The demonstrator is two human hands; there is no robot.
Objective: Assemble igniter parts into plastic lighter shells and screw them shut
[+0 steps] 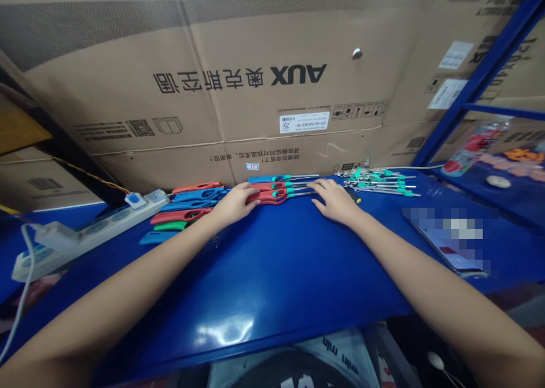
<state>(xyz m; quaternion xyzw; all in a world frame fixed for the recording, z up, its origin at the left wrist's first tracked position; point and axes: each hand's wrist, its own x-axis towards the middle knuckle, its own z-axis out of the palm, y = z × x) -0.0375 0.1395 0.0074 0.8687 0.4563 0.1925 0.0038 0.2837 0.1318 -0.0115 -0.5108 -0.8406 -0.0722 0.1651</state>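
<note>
Both of the person's hands are observed at the centre of the frame, over a blue surface (pixel 272 274). The left hand (pixel 236 202) rests at the rear ends of two red-handled lighters (pixel 275 197), which lie one behind the other at mid-frame, long metal stems to the right. Its thumb stands apart from the other fingers; from where I stand, I cannot tell whether they pinch a handle. The right hand (pixel 335 197) is palm down at the far ends of those stems, fingers loosely spread; contact with the metal cannot be confirmed. A blue-handled lighter (pixel 261 179) lies just behind the red ones.

Left of centre, loose handles (pixel 187 215) in orange, blue, red and green lie in a row, partly screened by the left forearm. Right of centre is a heap of metal rods with green fittings (pixel 381 179). A white power strip (pixel 114 222) occupies the left of the frame, a plastic bottle (pixel 472 146) the right edge. Below the bottle lies a flat object (pixel 440 243), its detail obscured. Printed cardboard (pixel 238 30) backs the surface.
</note>
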